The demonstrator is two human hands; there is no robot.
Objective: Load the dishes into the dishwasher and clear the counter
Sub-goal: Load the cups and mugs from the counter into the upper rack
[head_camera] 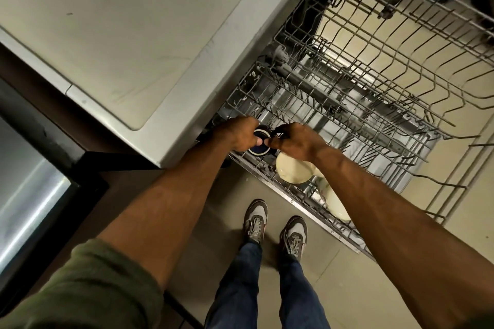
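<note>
Both my hands are down at the near-left corner of the dishwasher's lower rack (355, 125). My left hand (238, 133) grips a dark blue cup (258, 151) with a pale rim, thumb across its side. My right hand (295, 141) pinches a small dark part at the cup's top edge; what it is I cannot tell. Two cream plates stand in the rack just right of the cup, one (292, 171) under my right wrist and another (335, 203) partly hidden by my forearm.
The upper rack (401, 35) is pulled out above and holds nothing visible. A grey steel counter (112, 35) lies to the left, its edge beside my left hand. My two shoes (275, 224) stand on the tiled floor next to the open dishwasher door edge.
</note>
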